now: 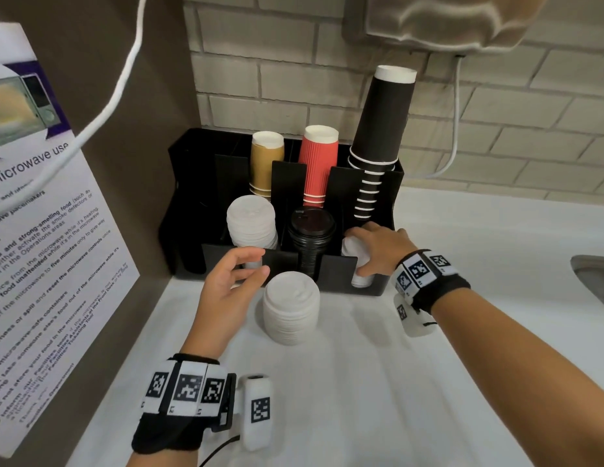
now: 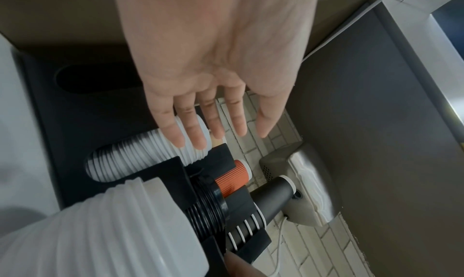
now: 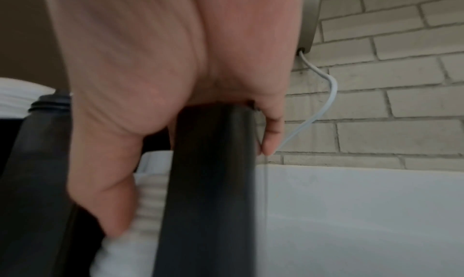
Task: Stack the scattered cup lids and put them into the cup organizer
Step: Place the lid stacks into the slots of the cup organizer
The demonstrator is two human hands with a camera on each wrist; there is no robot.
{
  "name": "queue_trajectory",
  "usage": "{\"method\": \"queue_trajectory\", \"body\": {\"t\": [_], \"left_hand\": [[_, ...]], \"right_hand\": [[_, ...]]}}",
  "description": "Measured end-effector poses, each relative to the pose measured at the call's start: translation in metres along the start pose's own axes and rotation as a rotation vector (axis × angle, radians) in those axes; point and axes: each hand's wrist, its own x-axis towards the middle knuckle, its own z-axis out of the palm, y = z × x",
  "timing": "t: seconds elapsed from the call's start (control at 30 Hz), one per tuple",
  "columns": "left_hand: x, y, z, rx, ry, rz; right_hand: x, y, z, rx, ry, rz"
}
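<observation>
Nearest to me, my left hand (image 1: 231, 284) hung just above the white counter (image 1: 378, 382), fingers relaxed and a little spread, gripping nothing. I judged it sat there because the loose stack of white lids (image 1: 291, 308) stood just to its right, in front of the black cup organizer (image 1: 339, 266) and not yet put away; a free hand beside that stack was placed to take it.

A little further on, my right hand (image 1: 378, 249) reached into the organizer's right front compartment. Its thumb and fingers curled round a short white lid stack (image 1: 356, 261) sitting low in that slot. From the right wrist view the fingers straddled the black divider wall (image 3: 213, 182), thumb inside against the ribbed lid edges, which suggested I was steadying the stack inside the slot. Whether it sat fully on the floor of the slot I could not tell.

Beside it, the middle front slot held black lids (image 1: 312, 237), and the left front slot a tall white lid pile (image 1: 251, 222), each colour in its own bay.

Behind these stood the upturned cups: tan (image 1: 267, 161), red (image 1: 319, 163) and a tall black column (image 1: 381, 143), against the brick wall (image 1: 496, 129).
</observation>
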Motion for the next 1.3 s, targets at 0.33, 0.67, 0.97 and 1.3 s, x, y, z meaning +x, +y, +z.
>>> {"method": "queue_trajectory", "body": {"t": [0.33,0.67,0.97,1.3], "left_hand": [[0.002,0.001,0.000,-0.005,0.023,0.019],[0.005,0.000,-0.006,-0.020,0.038,0.065],[0.004,-0.008,-0.012,-0.037,0.047,0.053],[0.004,-0.011,-0.013,-0.031,0.039,0.045]], "right_hand": [[-0.012,-0.009,0.010,-0.154,0.070,0.010],[-0.056,-0.070,-0.031,0.534,0.185,-0.273],[-0.046,-0.126,0.009,0.409,-0.037,-0.281],[-0.045,-0.125,0.013,0.497,-0.023,-0.239]]}}
